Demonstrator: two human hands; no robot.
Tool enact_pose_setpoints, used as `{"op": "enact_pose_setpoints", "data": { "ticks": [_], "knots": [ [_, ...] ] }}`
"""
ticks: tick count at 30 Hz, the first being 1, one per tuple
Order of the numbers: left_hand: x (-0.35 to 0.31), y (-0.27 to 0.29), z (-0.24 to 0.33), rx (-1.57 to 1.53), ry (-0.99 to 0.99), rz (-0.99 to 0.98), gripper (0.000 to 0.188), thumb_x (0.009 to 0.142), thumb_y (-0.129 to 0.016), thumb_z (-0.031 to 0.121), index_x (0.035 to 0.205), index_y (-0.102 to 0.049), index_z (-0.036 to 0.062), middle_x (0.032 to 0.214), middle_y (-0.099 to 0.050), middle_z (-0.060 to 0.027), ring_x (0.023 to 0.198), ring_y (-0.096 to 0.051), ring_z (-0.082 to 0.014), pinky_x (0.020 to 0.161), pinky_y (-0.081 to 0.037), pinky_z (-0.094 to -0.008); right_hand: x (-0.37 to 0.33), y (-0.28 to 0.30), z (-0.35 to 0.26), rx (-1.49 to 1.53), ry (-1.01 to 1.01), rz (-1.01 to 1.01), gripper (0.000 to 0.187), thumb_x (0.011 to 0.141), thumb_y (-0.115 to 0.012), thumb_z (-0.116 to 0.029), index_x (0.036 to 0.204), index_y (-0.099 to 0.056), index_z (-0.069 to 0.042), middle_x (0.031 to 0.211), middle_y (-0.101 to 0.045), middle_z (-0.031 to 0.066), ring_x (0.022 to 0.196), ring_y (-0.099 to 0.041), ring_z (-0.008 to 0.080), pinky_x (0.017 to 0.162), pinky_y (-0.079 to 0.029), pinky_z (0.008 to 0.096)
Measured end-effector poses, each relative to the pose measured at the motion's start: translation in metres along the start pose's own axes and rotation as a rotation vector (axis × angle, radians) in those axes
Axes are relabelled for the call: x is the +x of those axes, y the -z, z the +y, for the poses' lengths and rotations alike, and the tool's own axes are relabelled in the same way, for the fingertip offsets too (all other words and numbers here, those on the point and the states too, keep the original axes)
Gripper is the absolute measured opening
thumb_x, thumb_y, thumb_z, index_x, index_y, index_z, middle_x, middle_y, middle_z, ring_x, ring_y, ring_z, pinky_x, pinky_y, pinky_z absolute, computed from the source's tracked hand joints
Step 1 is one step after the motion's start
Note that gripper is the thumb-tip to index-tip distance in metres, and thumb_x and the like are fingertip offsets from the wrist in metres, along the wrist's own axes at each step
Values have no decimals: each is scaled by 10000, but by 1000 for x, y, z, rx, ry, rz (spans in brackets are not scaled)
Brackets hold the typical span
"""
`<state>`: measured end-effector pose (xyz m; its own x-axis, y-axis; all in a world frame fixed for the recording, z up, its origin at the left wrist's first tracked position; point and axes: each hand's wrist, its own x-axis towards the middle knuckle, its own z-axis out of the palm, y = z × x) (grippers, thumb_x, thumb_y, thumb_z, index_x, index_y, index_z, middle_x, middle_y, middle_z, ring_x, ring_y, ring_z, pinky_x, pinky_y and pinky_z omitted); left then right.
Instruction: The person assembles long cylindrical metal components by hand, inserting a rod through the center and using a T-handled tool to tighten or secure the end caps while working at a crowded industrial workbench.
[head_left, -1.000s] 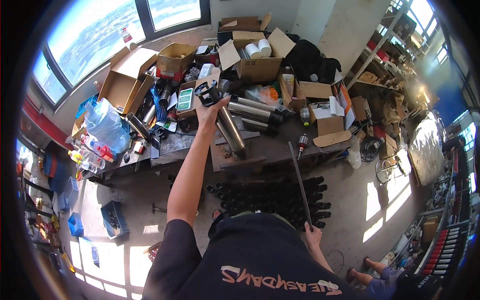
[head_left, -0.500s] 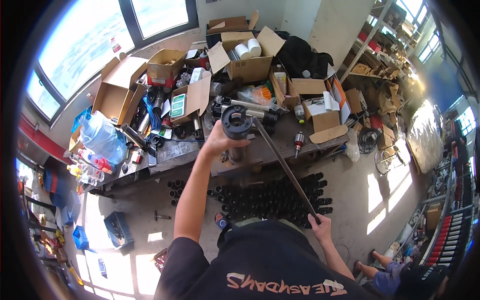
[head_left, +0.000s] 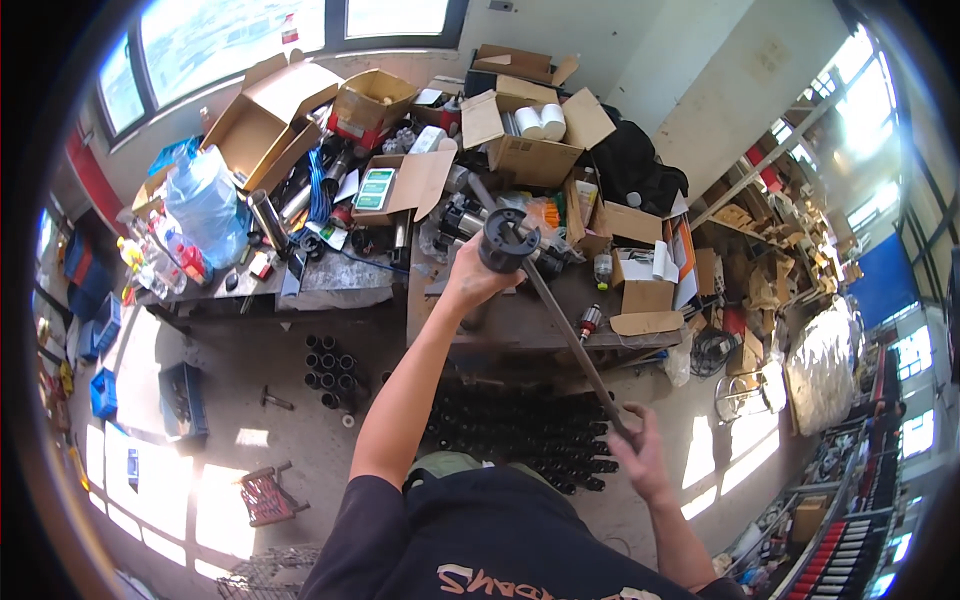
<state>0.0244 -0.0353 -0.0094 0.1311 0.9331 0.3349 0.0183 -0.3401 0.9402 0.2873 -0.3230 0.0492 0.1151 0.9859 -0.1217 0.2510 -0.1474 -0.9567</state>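
In front of me at the workbench, my left hand point(head_left: 476, 280) is wrapped around a dark cylindrical part point(head_left: 500, 262) with a slotted, ring-shaped top. A long metal bar point(head_left: 570, 325) runs diagonally across that top, its far end reaching past the part over the bench. At the bar's near end, lower right, my right hand point(head_left: 642, 452) grips it, the fingers slightly blurred. Whether the bar sits down in the slots or only rests on top is hard to make out. What lies beneath the dark part is mostly hidden by my left hand.
The cluttered workbench point(head_left: 540, 322) carries an open cardboard box point(head_left: 535, 163) with white rolls, plus a small red-and-silver motor-like part point(head_left: 590, 320). Below stand many black tubes point(head_left: 510, 420). A hammer point(head_left: 278, 400), a stool point(head_left: 270, 495) and a blue bin point(head_left: 182, 400) are on the floor at left.
The bar's far end has moved from beside the dark part to across its top and beyond. My right hand has shifted with it, and the whole view has turned.
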Motion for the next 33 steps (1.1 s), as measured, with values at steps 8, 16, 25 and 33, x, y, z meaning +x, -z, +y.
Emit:
{"op": "enact_pose_setpoints", "data": {
  "ticks": [8, 16, 25, 33],
  "knots": [
    [-15, 10, -14, -10, -11, 311, 664, 595, -894, 248, 1137, -554, 67, 976, -710, -168, 914, -693, -357, 840, -541, -402, 89, -238, -147, -640, 1695, -818, 266, 767, -652, -226, 1016, -687, -142, 812, -514, 0, 733, -540, 153, 555, -403, 272],
    [-17, 10, -32, -40, -32, 462, 524, 588, -820, 345, 996, -615, 87, 926, -703, -155, 871, -687, -378, 780, -565, -464, 353, -441, -224, -877, 1950, -797, 218, 823, -641, -27, 979, -742, -141, 1209, -663, 10, 1112, -627, 213, 929, -509, 351],
    [-34, -50, -8, 67, 40, 659, 672, 572, -839, 131, 1124, -491, -31, 1071, -592, -212, 1079, -555, -405, 962, -452, -456, 498, -330, -178, -1192, 1283, -682, 200, 744, -592, -131, 848, -759, -101, 1180, -663, 33, 1139, -583, 277, 991, -457, 354],
    [-83, -105, 35, -1129, 616, -137, 412, 960, -633, 455, 833, -583, 66, 650, -527, 15, 520, -447, -96, 509, -385, -281, 467, -291, -255, -1214, 1477, -322, 204, 872, -562, -255, 936, -731, -160, 1209, -650, -40, 1081, -580, 296, 974, -452, 376]
  ]
}}
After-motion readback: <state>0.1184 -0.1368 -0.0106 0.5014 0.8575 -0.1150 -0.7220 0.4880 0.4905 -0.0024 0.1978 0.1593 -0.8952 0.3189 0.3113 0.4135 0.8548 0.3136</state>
